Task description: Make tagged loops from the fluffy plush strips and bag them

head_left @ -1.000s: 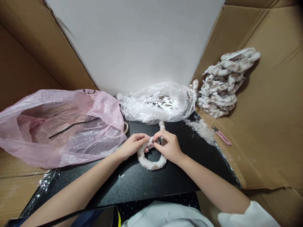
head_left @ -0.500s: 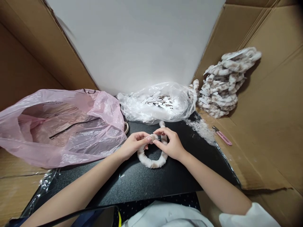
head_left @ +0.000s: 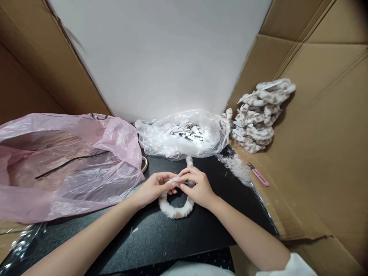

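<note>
A white-and-beige fluffy fabric loop (head_left: 176, 212) hangs in a ring just over the black tabletop, one end sticking up past my fingers. My left hand (head_left: 156, 188) pinches the loop's upper left side between thumb and fingers. On the other side my right hand (head_left: 198, 186) is closed on the same fluffy piece, its fingertips meeting those of the left. What exactly lies between the fingertips is mostly hidden.
Left stands a pink plastic bag (head_left: 71, 180) with a dark cord (head_left: 71, 163) in it. Behind my hands lies a clear bag (head_left: 152, 142) of small white strips. A pile of fluffy loops (head_left: 258, 115), a pink cutter (head_left: 260, 177) and fluff scraps (head_left: 237, 168) are to the right.
The view has shifted, so everything appears lower and further left. My fingertips have shifted slightly on the fluffy loop, and both hands keep their grip.
</note>
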Tool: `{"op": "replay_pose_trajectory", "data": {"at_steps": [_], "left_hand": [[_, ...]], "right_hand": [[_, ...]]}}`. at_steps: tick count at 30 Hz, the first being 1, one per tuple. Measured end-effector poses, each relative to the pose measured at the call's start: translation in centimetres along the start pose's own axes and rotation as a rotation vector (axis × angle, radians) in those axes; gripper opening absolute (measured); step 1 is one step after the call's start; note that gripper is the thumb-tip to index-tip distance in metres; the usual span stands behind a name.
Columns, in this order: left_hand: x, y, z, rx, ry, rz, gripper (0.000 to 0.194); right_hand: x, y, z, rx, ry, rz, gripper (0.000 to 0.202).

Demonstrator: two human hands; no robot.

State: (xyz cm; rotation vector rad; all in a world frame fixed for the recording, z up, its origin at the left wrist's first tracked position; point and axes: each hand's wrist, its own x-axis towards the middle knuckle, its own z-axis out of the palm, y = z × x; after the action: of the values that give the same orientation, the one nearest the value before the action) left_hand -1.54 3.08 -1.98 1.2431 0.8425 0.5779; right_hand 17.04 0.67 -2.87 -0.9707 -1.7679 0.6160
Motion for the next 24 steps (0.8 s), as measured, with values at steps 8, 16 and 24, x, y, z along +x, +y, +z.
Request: {"op": "replay_pose_trajectory", "data": {"at_steps": [8,16,24], "left_hand": [[0.4,-0.8,0.1,0.013,0.026,0.032,0.037],[1.0,-1.7,-0.4,0.107,0.079,0.065,0.042],[0.9,-1.8,0.1,0.083,0.11,0.027,0.045]], "right_hand": [[-0.2,0.7,0.4,0.009,0.114,-0.044,0.02],[0.1,1.2,1.1,0.112,0.158,-0.095,0.022],[-0.3,1.1,1.1,-0.037,0.112,-0.135,0.024]]}}
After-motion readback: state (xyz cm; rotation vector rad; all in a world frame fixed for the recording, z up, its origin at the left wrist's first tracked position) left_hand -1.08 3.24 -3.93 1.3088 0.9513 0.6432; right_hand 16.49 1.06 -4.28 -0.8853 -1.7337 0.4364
